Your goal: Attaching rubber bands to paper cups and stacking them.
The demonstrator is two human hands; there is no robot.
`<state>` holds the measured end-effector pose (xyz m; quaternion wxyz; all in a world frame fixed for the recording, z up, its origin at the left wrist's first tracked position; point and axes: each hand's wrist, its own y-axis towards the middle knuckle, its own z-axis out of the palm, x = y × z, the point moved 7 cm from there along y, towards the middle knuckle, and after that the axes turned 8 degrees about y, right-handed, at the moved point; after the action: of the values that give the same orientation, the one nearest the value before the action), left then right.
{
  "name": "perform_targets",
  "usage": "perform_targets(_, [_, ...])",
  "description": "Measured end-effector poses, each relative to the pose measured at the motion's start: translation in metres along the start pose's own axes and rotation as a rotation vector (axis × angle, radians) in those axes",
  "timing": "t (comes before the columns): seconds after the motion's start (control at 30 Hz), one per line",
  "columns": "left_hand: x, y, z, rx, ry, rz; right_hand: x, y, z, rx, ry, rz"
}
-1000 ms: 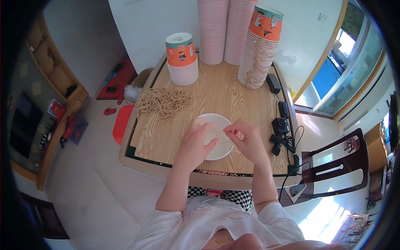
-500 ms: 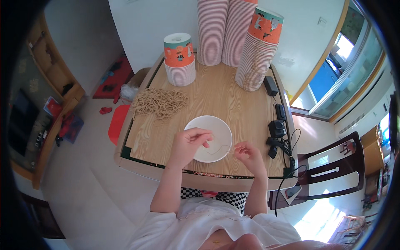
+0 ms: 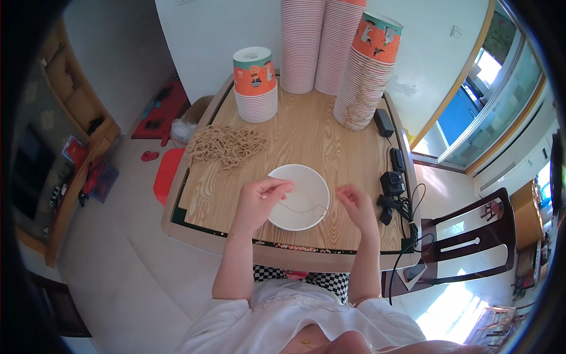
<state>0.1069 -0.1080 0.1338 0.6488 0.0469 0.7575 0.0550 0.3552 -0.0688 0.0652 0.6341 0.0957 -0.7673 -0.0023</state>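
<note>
A thin string runs from the pinched fingertips of my left hand across the mouth of a white round tub, curving up by its right rim. My left hand is over the tub's left edge. Just right of the tub, my right hand is raised with fingers drawn together; whether the string reaches them I cannot make out. A loose tangled heap of tan string lies on the wooden table beyond my left hand.
Behind stand a short stack of orange-and-green paper tubs, a taller, leaning stack with tan string down its side, and tall pale stacks. Black adapters and cables line the table's right edge. A dark wooden chair stands at right.
My left hand has shifted slightly left. My right hand has risen and moved a little right, away from the tub's rim. The string now stretches longer across the tub.
</note>
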Motion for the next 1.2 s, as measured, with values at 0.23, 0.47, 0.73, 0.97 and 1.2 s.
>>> perform_targets(0.23, [0.004, -0.001, -0.024, -0.146, 0.038, -0.01, 0.035, 0.066, 0.048, 0.183, -0.102, -0.111])
perform_targets(0.47, [-0.004, -0.01, -0.062, -0.313, 0.103, 0.043, 0.032, 0.04, 0.052, 0.095, -0.241, -0.165])
perform_targets(0.73, [0.004, 0.0, -0.032, -0.187, 0.195, 0.051, 0.024, -0.01, 0.024, 0.075, -0.292, 0.126])
perform_targets(0.97, [-0.007, 0.002, 0.041, 0.267, -0.225, -0.052, 0.108, -0.029, 0.035, -0.006, 0.137, -0.328])
perform_targets(1.2, [-0.015, 0.001, 0.051, 0.245, -0.107, -0.002, 0.093, -0.021, 0.038, -0.01, 0.266, -0.268])
